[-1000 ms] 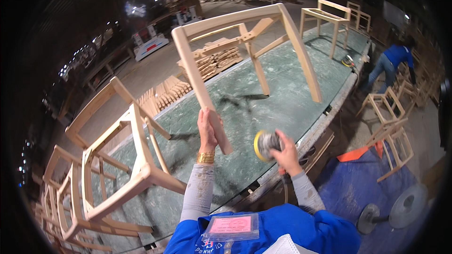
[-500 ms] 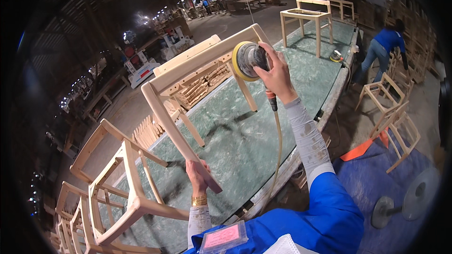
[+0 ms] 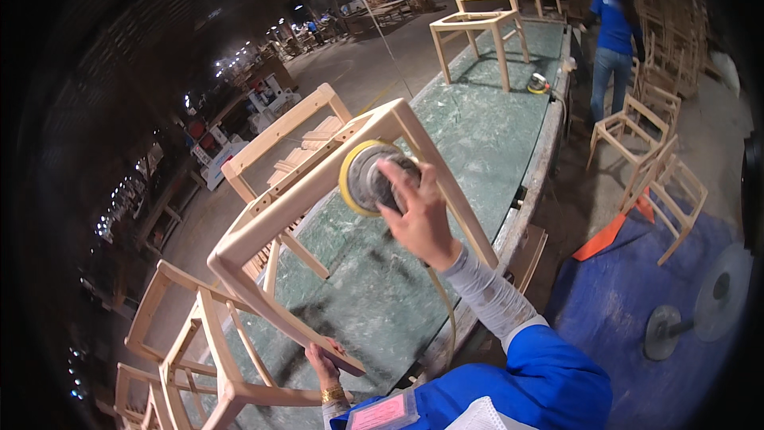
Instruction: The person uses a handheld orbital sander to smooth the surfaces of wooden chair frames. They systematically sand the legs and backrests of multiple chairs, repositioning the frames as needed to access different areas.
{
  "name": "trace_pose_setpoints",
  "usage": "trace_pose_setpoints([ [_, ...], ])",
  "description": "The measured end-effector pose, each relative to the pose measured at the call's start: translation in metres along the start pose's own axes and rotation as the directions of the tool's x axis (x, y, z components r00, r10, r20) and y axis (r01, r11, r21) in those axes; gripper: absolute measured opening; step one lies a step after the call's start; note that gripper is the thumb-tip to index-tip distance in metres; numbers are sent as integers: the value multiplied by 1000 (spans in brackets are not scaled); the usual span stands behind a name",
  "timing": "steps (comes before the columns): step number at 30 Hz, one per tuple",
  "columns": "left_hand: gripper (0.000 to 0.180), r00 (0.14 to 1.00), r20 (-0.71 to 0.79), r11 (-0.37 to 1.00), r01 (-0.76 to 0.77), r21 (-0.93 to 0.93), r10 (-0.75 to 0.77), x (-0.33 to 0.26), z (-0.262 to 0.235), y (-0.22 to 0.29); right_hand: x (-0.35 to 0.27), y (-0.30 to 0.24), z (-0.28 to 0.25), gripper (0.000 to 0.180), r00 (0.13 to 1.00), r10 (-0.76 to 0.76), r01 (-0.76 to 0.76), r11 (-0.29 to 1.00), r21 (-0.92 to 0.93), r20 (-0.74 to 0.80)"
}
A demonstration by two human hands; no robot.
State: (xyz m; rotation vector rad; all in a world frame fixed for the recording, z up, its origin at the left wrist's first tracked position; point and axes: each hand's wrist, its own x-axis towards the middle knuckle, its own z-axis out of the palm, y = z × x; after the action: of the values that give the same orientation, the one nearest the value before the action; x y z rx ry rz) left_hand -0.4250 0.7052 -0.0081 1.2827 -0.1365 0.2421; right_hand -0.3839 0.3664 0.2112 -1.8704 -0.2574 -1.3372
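A pale wooden chair frame is tilted over the green workbench in front of me. My left hand is closed around the lower end of its near leg. My right hand grips a round orbital sander with a yellow-edged pad. The pad rests against, or very close to, the frame's front rail; exact contact cannot be made out. A hose runs down from the sander behind my right forearm.
The green bench top stretches away to the far right, bearing another chair frame and a second sander. More chair frames stand at the near left. A co-worker in blue stands beyond the bench's right side, near stacked frames.
The chair frame has turned, bringing its far leg round to the right. My right hand and the sander have moved left and down. The co-worker has straightened up.
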Motion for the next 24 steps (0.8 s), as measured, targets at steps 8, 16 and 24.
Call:
trace_pose_setpoints([
  [8,66,1000,15,990,20,139,-22,-10,-15,-14,-16,-12,-6,77,996,14,-6,995,100,-83],
  [16,69,998,32,980,38,197,-46,-24,-14,-22,-25,-11,-17,72,992,50,-46,998,35,-116],
  [24,62,992,101,972,53,229,-78,-21,-14,-17,-26,-3,-21,79,989,52,-45,997,55,-136],
])
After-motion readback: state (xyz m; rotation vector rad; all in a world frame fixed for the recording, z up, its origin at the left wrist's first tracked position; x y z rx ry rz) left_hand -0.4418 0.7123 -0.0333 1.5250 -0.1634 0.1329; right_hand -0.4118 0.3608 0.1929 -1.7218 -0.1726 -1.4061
